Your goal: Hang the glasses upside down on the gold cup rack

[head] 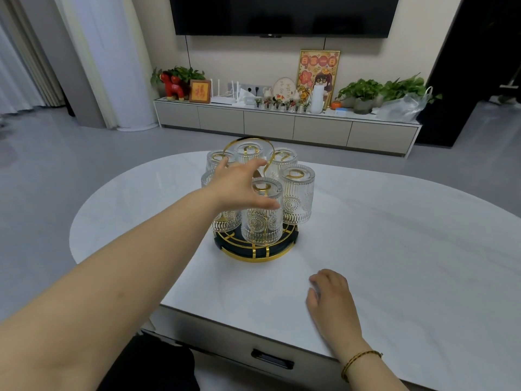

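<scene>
1. Gold wire cup rack with a looped top handle and a round black-and-gold base [255, 251] — centre of the frame, standing on the white marble-look oval table [394, 249]. I count six clear embossed ribbed glasses on it, all upside down over gold pegs.
2. Nearest clear embossed glass [262, 218] — front of the rack, lower centre; inverted, a gold peg loop showing through its upturned bottom. Seated, as far as I can judge.
3. Right-hand front glass [298, 198] and three rear glasses [249, 153] — inverted, pegs visible inside. The sixth, at left, is mostly hidden behind my left hand.
4. Left hand [239, 187] — centre frame, fingers spread apart, thumb lying against the upper side of the nearest glass; gripping nothing that I can see.
5. Right hand [332, 297] — lower right of frame, resting palm-down on the table, fingers loosely curled, holding nothing; a thin gold bracelet at the wrist.
6. Progress, my judgement — no loose glass remains on the table, and every peg I can see is filled; hanging looks complete, with at most a final check left.
</scene>
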Motion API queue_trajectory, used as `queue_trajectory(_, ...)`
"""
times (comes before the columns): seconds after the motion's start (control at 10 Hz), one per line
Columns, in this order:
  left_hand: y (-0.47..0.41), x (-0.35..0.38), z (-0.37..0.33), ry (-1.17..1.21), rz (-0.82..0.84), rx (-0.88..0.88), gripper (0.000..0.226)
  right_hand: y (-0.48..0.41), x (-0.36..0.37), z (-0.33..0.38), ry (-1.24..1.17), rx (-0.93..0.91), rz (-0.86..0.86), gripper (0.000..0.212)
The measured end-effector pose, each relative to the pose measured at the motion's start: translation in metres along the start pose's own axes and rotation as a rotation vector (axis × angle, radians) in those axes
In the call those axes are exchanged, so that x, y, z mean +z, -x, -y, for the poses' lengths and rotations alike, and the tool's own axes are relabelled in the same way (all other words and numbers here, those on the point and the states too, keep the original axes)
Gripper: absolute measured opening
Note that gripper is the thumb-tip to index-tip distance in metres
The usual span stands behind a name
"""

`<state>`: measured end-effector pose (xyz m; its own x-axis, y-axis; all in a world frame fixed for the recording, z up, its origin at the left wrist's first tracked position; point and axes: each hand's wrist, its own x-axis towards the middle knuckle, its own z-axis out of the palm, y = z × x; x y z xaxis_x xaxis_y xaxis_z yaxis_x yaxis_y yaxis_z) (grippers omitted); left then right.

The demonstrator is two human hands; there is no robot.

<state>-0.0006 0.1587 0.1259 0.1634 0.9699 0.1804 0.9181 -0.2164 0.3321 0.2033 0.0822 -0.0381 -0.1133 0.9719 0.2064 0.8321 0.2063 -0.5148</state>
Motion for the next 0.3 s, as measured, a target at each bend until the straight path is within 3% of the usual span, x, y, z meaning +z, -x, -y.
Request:
queue_trajectory(0.2,0.004,-0.005,-0.002,0.044,-0.028,-0.004,0.093,-0.001,-0.001,0.000,-0.003,0.019,0.010,0.028)
queue_trajectory(0.3,0.018,-0.004,-0.001,0.124,-0.183,-0.026,0.082,0.000,0.000,0.000,-0.014,0.024,0.007,0.028)
